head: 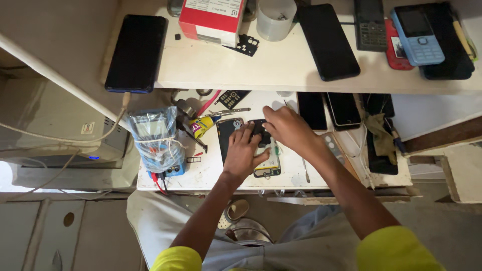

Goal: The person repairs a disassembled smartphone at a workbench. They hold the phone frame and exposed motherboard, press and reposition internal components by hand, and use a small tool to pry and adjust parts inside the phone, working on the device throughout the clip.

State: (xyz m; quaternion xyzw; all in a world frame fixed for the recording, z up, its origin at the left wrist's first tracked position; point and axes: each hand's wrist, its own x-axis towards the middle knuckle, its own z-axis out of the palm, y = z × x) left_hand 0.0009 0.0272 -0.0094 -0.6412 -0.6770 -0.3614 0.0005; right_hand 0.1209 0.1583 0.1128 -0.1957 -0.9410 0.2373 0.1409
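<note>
From the head camera, both hands are at work on an opened phone [267,161] that lies flat on the white worktable [211,173], a little right of the table's middle. The left hand [242,154] lies over the phone's left half with the fingers spread and pressed down, steadying it rather than closed round it; the right hand [287,128] comes in from two o'clock, its fingers bunched over the phone's top end at a dark part [260,131], though whether they pinch that part or only press on it I cannot tell. To do this well, I judge the left hand should keep flat, even pressure so the body does not slide, and the right should work with small, straight pulls or pushes, never twisting, since thin connectors and ribbons bend easily. The phone itself looks stripped of its back: a pale inner plate shows at its lower end, with a small camera-like ring at the six o'clock corner and dark framing up top. At nine o'clock from it lies a dark back cover [228,136], just beside the left hand; further at nine o'clock stands a bagged blue multimeter [155,143]. A yellow glue tube [203,126] sits at ten o'clock, and tweezers [231,111] at eleven. On the shelf at twelve o'clock lie several phones.
</note>
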